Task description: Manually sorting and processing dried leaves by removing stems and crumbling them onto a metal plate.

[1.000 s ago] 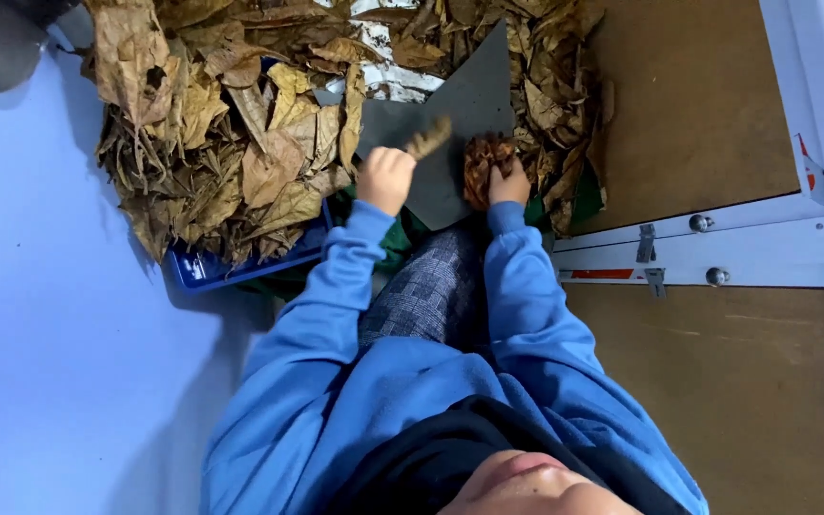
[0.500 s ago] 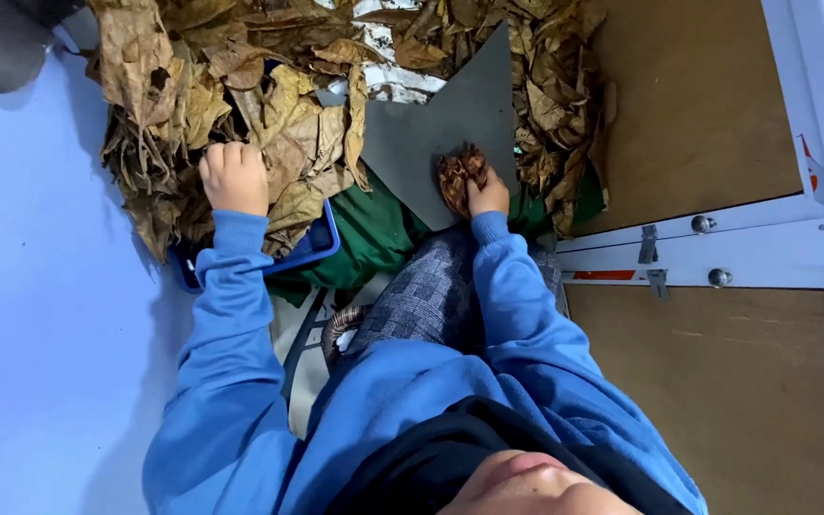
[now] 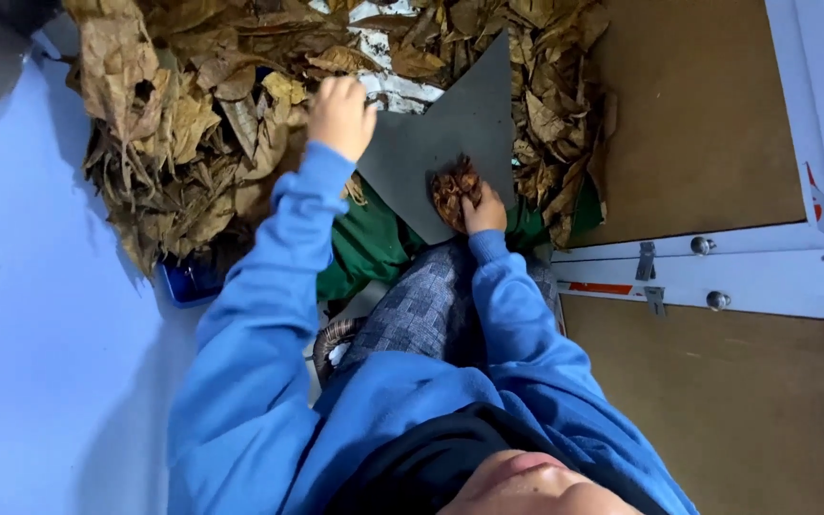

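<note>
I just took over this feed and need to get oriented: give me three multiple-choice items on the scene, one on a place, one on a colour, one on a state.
1. Where does the crumpled leaf clump lie?
A. on the grey board
B. on the wooden door
C. on the blue wall

2. What colour are the sleeves?
A. red
B. blue
C. white

3. What is the left hand doing?
A. resting on the knee
B. gripping a door knob
C. reaching out into the dry leaf pile

Answers: 1 A, the clump sits on the grey board under the right hand. 2 B, both arms are blue. 3 C, the arm stretches to the dry leaf pile.
</note>
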